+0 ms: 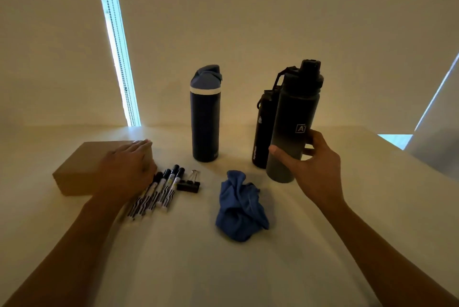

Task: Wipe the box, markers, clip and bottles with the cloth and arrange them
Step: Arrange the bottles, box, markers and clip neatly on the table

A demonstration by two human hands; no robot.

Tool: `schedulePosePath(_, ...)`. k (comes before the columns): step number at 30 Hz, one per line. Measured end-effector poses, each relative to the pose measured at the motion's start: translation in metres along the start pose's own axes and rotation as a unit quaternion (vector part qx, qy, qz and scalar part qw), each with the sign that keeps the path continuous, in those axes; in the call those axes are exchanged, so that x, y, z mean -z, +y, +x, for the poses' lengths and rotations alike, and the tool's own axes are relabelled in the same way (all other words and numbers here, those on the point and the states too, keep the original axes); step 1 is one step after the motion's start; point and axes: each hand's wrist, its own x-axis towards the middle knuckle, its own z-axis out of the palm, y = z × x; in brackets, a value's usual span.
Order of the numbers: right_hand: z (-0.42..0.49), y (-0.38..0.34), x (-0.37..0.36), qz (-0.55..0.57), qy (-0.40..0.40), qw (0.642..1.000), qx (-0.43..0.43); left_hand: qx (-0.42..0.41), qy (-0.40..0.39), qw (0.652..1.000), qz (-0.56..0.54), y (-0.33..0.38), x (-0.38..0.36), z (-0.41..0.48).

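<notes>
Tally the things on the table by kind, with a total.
Bottles: 3
Markers: 4 showing; the left hand may hide more
Box: 1
Clip: 1
Cloth: 1
Total: 10

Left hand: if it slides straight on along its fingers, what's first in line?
Nothing on the table, it seems: left hand lies flat on the box, fingers aimed past its far corner, left of the blue-lidded bottle, toward the wall. Depth is unclear.
</notes>
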Motion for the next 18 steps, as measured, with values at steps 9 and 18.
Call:
schedulePosePath(9, 0.008, 0.049, 0.016, -0.059, 0.053, 0.995, -0.053, 0.009, 0.008, 1.000, -0.029, 0.006, 0.003, -0.004)
schedulePosePath(18, 0.012, 0.059, 0.000, -0.075, 0.022, 0.997, -0.029, 0.015, 0.030, 0.995, -0.096, 0.010, 0.015, -0.009)
